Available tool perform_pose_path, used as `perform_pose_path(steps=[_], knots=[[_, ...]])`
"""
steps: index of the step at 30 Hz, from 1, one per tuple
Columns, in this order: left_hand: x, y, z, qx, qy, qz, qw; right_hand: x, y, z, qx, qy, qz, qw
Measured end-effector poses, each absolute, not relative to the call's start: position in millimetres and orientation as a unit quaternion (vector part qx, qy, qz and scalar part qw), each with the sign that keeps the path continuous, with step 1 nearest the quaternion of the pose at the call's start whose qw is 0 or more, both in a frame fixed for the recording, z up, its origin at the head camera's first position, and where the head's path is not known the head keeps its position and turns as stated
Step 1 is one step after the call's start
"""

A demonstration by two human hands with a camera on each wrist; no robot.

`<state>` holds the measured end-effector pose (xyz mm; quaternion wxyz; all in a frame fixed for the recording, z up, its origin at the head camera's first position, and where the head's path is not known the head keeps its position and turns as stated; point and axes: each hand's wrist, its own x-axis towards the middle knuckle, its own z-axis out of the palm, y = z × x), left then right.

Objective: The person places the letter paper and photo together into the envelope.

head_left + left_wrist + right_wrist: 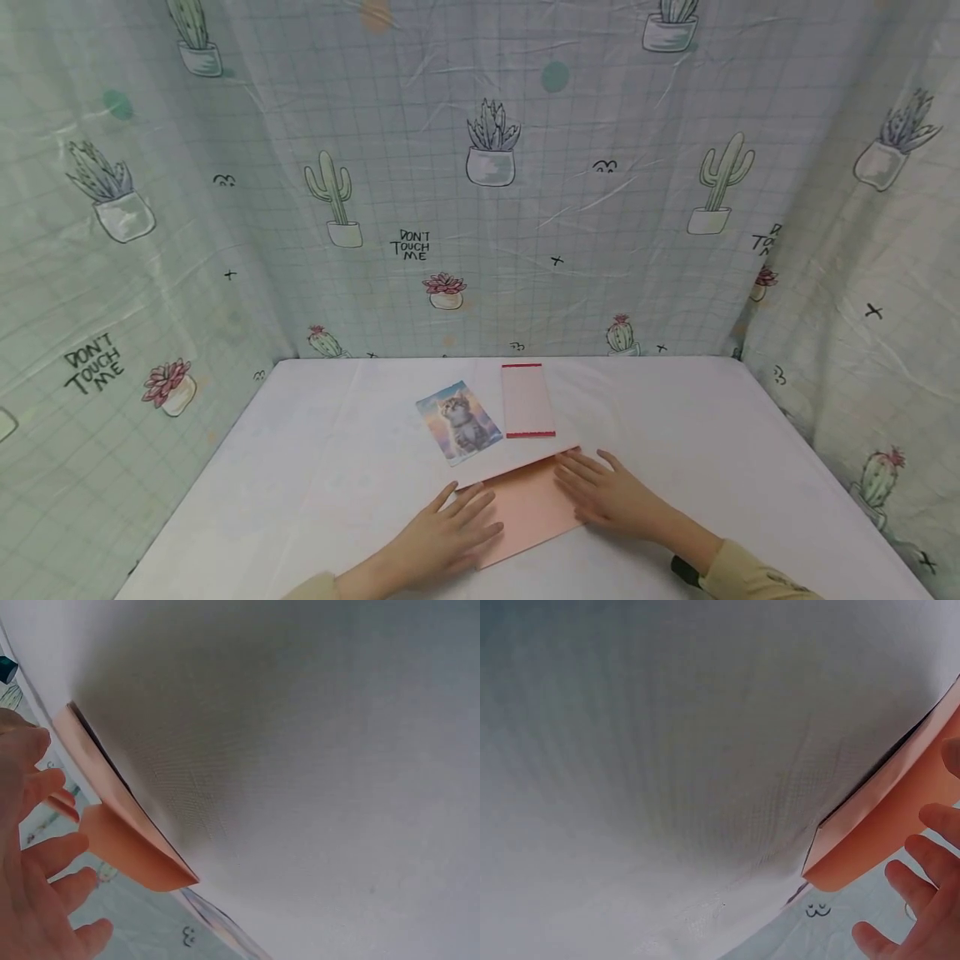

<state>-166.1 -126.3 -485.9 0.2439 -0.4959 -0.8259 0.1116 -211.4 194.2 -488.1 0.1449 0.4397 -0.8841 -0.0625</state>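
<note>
Touching a folded peach card (527, 512) are both hands (442, 533) (615, 497).

Folded card (528, 512) of smooth matt peach paper, cat picture (461, 425) on smooth printed paper, pink slip (528, 402) of matt paper, bench (675, 442) dressed in matt white fine-woven cloth, wrinkled backdrop (420, 200) with faintly shiny creases, sleeve (738, 571) of matt beige cloth

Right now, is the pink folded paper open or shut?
Partly open: the pink folded paper is not closed flat; its far flap stands raised, as both wrist views show.
</note>
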Motion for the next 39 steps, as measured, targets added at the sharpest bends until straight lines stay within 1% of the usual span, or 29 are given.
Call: perform_pose_path(steps=[5, 17, 20, 25, 27, 34, 39], knots=[[-165.7, -123.8, -487.8, -0.499, -0.824, 0.099, 0.249, -212.1, 192.7, -487.7, 0.441, -0.883, -0.069, 0.144], [-168.3, -124.7, -490.2, -0.505, -0.824, 0.096, 0.238, -219.2, 188.4, -486.8, 0.440, -0.882, -0.073, 0.152], [-169.5, -124.9, -490.2, -0.506, -0.827, 0.093, 0.226, -221.6, 186.9, -487.6, 0.439, -0.882, -0.076, 0.156], [-171.3, -123.3, -488.6, -0.502, -0.841, 0.063, 0.191, -224.8, 184.0, -488.1, 0.438, -0.882, -0.062, 0.165], [-171.7, -121.6, -488.2, -0.502, -0.843, 0.051, 0.185, -226.1, 183.0, -488.0, 0.436, -0.883, -0.058, 0.166], [-172.9, -117.3, -488.7, -0.510, -0.832, 0.061, 0.210, -231.2, 179.7, -487.9, 0.430, -0.890, -0.064, 0.140], [-172.5, -116.3, -487.4, -0.508, -0.833, 0.081, 0.205, -233.7, 179.4, -489.1, 0.424, -0.896, -0.053, 0.121]])
